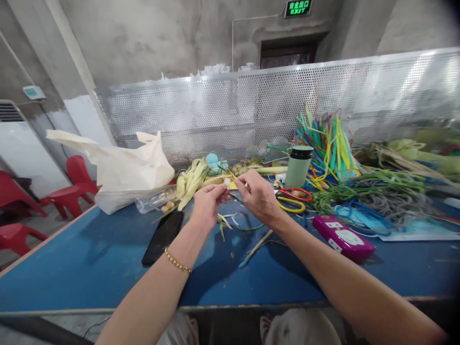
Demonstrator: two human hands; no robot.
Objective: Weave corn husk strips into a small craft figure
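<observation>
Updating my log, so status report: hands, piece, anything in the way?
Left hand pinching small pale piece. Right hand close by, grip unclear. Phone off left, clear of both hands.

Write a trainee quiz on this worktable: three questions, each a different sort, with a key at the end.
1. True or false: the left hand holds a small pale piece close to the right hand.

2. Of these, which lies nearest the left arm?
A) the black phone
B) the purple box
C) the green flask

3. Fill in the blank: the gold bracelet is worn on the ____ arm.

Key: 1. True. 2. A. 3. left.
</observation>
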